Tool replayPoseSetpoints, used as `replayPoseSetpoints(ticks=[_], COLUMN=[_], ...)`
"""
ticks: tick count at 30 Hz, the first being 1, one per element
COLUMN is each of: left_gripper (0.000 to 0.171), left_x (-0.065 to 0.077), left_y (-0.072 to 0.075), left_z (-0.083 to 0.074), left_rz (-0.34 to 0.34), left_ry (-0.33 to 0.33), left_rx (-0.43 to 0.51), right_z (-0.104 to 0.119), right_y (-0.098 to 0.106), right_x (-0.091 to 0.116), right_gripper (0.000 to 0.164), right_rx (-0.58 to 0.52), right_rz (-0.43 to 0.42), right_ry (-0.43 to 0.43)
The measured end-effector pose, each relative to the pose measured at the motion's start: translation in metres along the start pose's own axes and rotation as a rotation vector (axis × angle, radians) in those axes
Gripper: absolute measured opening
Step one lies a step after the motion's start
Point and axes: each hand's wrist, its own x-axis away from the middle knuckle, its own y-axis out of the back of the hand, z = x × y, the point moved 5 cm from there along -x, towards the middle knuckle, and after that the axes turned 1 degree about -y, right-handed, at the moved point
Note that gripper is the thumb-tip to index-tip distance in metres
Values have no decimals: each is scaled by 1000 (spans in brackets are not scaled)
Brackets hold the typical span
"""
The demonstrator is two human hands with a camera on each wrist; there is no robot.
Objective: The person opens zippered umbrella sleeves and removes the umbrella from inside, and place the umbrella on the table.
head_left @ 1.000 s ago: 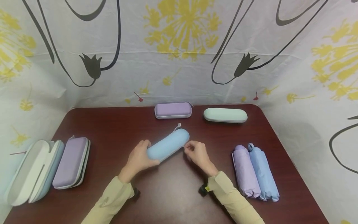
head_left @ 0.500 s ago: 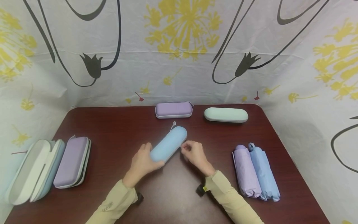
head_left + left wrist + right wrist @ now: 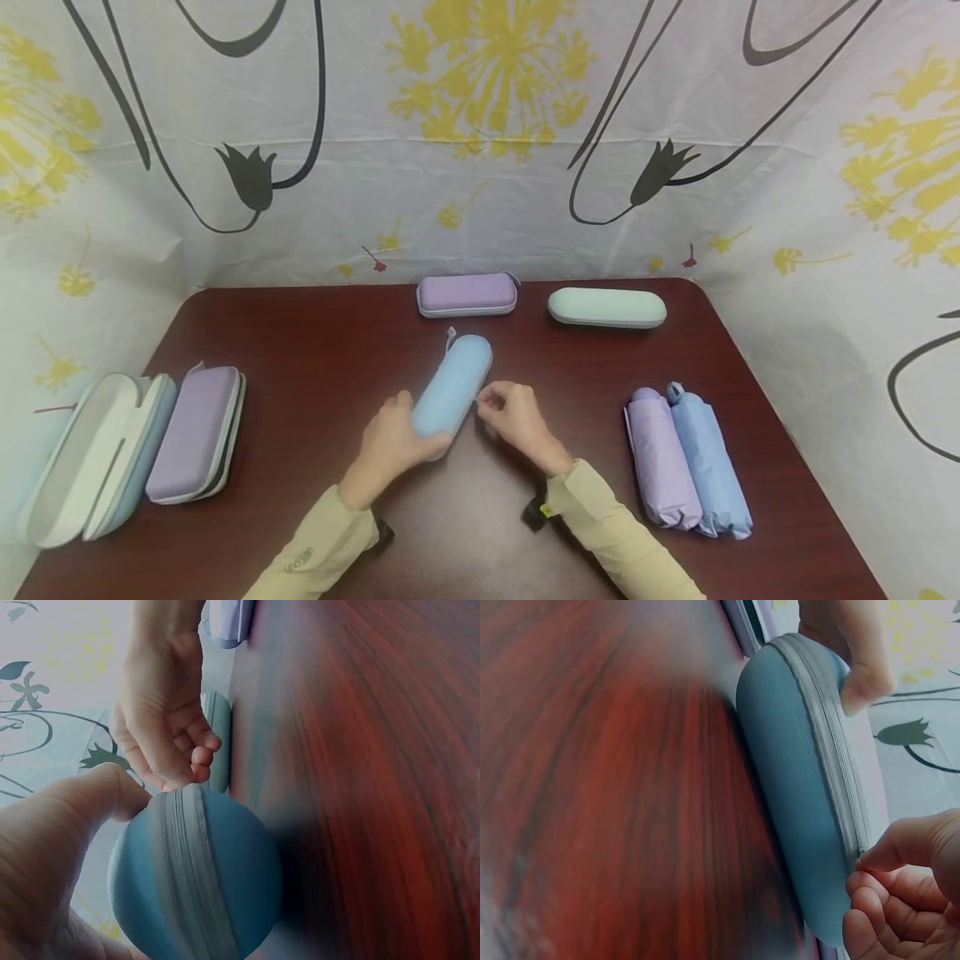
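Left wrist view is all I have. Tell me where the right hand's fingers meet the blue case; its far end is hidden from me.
Observer: In the right wrist view, the right hand has its fingers pinching the zipper along the side of the blue case, short of that far end.
Operator: Good. Now report what lies at the person's far left on the table.
Observer: The head view shows an open case with a pale lining there, next to a purple case.
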Motion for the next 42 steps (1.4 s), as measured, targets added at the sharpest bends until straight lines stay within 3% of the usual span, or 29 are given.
replayPoseSetpoints(ticks=[12,19,25,28,31,34,38,42], left_gripper=[63,60,60,45,32,38,52,63], left_x=[1,4,-4,-20,-41,-65,-95,-110], left_y=[-6,-10,0,14,30,40,35,23], left_z=[-8,-14,-7,1,3,0,-9,-19], left_rz=[43,55,204,232,199,156,161,209], left_ry=[35,24,8,-111,-332,-533,-708,-856], left_rx=[27,75,143,167,199,134,-36,-160], right_z=[6,2,-1,-3,-5,-6,-4,0], right_y=[0,4,7,5,4,5,7,6], right_x=[3,1,0,0,0,1,1,0], right_gripper=[4,6,10,10,10,9,10,9], right_rx=[23,20,-13,-24,-24,-23,-17,-10], right_rz=[24,12,22,40,48,45,39,42], right_ry=[35,63,77,73,64,62,65,81])
